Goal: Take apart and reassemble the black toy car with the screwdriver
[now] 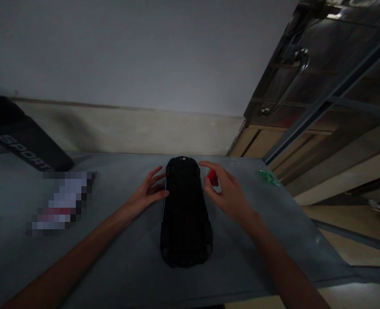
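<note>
A toy car [185, 206] lies upside down on the grey-covered table, its black underside and wheels facing up. My left hand [149, 189] is beside its left edge with fingers spread, the thumb tip at the car's side. On the other side is my right hand [225, 186], index finger stretched toward the wheel at the car's far right corner. A small red object [212, 175], perhaps a tool handle, sits in the curled fingers of that hand; most of it is hidden and I cannot make out its kind.
A black padded piece marked SPORT [32, 141] stands at the left. Near it lies a pixelated, blurred-out item [63, 199]. A crumpled green piece [269, 177] is near the table's right edge. Behind is a wall [138, 56]; a metal frame post [321, 98] rises at right.
</note>
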Demonstrator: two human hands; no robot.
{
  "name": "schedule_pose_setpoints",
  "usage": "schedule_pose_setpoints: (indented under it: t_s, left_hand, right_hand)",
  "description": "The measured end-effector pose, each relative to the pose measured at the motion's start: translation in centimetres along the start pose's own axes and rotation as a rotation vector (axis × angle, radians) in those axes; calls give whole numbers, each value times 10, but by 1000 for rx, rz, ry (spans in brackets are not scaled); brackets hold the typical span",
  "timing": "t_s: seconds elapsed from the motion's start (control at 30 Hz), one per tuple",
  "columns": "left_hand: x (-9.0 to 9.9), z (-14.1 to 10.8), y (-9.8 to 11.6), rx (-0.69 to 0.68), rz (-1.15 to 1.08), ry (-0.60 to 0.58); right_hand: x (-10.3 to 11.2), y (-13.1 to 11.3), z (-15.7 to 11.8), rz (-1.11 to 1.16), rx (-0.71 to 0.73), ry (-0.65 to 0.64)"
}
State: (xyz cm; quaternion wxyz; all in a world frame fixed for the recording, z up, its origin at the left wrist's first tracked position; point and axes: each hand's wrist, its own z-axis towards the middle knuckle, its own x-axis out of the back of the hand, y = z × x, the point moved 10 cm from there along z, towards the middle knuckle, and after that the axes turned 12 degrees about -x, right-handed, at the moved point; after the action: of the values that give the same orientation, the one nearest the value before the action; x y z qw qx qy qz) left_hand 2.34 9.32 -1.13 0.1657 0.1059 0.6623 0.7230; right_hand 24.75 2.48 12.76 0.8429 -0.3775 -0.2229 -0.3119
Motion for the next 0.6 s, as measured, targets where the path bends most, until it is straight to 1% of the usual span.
schedule_pose_setpoints:
  t_s: [0.13, 0.33, 0.47, 0.6]
  left_hand:
    - [0, -1, 1, -3, -17, 15]
    - [1, -1, -1, 15, -3, 14]
    - [0, 1, -2, 10, -17, -5]
    - [-1, 0, 0, 15, -23, -5]
  right_hand:
    - [0, 1, 0, 16, -16, -35]
    - [5, 3, 1, 5, -35, 34]
    - [3, -1, 0, 20, -5, 5]
    - [3, -2, 0, 20, -10, -8]
